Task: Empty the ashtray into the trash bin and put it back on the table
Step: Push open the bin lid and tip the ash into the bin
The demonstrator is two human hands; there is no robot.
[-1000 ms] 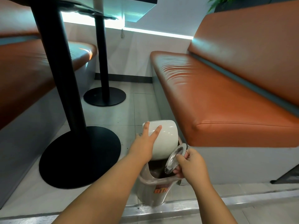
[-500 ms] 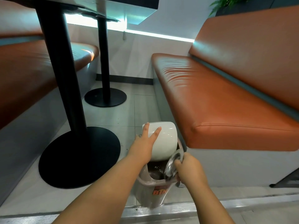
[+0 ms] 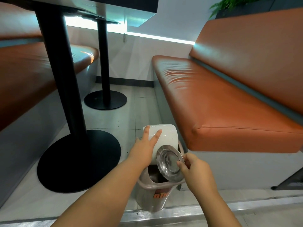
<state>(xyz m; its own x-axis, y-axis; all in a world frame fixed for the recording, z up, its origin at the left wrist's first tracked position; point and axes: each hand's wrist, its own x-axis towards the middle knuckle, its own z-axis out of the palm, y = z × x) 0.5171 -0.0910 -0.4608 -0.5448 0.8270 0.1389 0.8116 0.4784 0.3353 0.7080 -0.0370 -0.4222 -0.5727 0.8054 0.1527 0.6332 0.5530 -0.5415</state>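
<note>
A small grey trash bin (image 3: 150, 192) with orange lettering stands on the floor beside the bench base. Its white swing lid (image 3: 165, 136) is tipped up and back, and my left hand (image 3: 146, 148) presses flat against it with fingers spread. My right hand (image 3: 195, 169) pinches the rim of a round metal ashtray (image 3: 170, 163). The ashtray is tilted steeply over the bin's dark opening, its hollow side facing me. I cannot tell what lies inside the bin.
An orange bench seat (image 3: 221, 104) overhangs the bin on the right. A black table pedestal with a round base (image 3: 78, 161) stands to the left, a second pedestal (image 3: 105, 99) farther back. Another orange bench (image 3: 24, 71) is at left. A metal floor strip (image 3: 164, 215) runs across the front.
My right hand has turned the ashtray from edge-on inside the bin's mouth to a raised tilt with its hollow facing me. My left hand stays on the raised lid.
</note>
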